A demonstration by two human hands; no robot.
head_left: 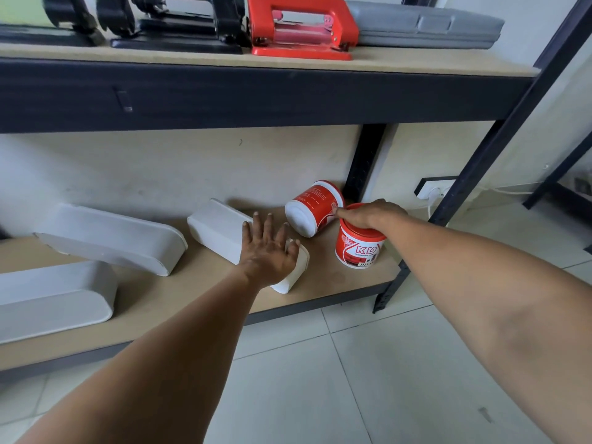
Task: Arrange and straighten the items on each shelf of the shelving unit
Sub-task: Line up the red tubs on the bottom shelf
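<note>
On the lower shelf (205, 283) three white oblong boxes lie askew. My left hand (267, 248) lies with spread, straight fingers on the near end of the rightmost white box (217, 229). An upright red-and-white paint can (358, 248) stands near the shelf's right front corner; my right hand (368, 216) grips its red lid from above. A second red-and-white can (312, 209) lies on its side just behind it, its white bottom facing me. The middle white box (112, 238) and the left white box (54, 299) are untouched.
The upper shelf (416, 64) carries black punch tools (173, 27), a red hole punch (301, 27) and a grey case (426, 27). A dark metal upright (480, 161) frames the unit's right side. A wall socket (434, 189) with a cable sits beyond it. White floor tiles lie below.
</note>
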